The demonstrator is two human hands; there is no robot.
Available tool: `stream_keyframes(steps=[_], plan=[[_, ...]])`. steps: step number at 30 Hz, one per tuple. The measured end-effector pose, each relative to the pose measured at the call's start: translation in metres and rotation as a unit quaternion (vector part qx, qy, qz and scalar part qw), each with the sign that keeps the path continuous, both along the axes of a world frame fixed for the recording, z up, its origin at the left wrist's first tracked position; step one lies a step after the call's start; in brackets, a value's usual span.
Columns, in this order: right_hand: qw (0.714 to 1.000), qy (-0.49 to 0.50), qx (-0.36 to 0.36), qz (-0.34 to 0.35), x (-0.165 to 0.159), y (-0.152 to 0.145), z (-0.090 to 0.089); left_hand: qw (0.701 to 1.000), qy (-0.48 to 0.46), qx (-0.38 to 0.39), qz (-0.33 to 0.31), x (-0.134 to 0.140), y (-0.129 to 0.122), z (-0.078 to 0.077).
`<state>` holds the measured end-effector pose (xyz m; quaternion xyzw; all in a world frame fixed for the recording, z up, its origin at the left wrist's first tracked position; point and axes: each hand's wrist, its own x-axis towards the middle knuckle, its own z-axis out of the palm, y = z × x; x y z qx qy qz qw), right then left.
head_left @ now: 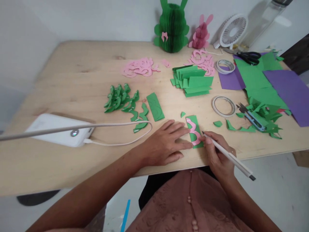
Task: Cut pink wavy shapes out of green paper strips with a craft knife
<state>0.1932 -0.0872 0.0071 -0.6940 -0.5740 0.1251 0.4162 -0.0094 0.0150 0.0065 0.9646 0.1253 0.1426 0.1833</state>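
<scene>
My left hand [169, 141] lies flat with spread fingers, its fingertips on a pink curved paper cutout [193, 132]. That cutout rests on a small green paper rectangle [198, 123] near the table's front edge. My right hand [218, 153] grips a white pen [231, 157], whose dark tip is close to the cutout's right side. Left of them lies another green rectangle [155, 107] with curved outlines drawn on it. Wavy green cutouts [118, 97] are heaped further left, and a small green scrap [182, 114] sits just above the paper.
White power bank [64, 130] with a cable at left. Folded green strips [193, 79], tape rolls [224, 106], blue thread snips [252, 118], black scissors [248, 58] and purple sheets [292, 93] are at right. Pink cutouts [140, 67], paper bunnies [171, 29] and a fan [233, 30] stand behind.
</scene>
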Motion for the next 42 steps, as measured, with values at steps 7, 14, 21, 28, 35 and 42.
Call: stream_keyframes(steps=[7,14,21,28,35,42], plan=[[0.996,-0.071,0.042,0.027,-0.002,0.002,-0.001,1.000,0.005,0.000,-0.009,-0.001,0.001,0.002],[0.995,-0.075,0.051,0.027,-0.001,0.001,-0.006,1.000,-0.024,0.007,0.006,0.001,0.001,0.003],[0.993,-0.080,0.074,0.035,0.001,0.002,-0.012,0.996,-0.076,0.024,0.034,0.003,0.003,-0.003],[0.995,-0.025,0.095,0.020,0.002,-0.001,-0.012,0.987,-0.134,0.050,0.078,0.006,0.001,-0.010],[0.995,0.015,0.103,0.006,0.004,-0.001,-0.016,0.988,-0.106,0.049,0.105,0.007,0.005,-0.005],[0.993,-0.003,0.111,0.027,0.007,0.000,-0.019,0.977,-0.110,0.032,0.182,0.017,-0.018,0.006]])
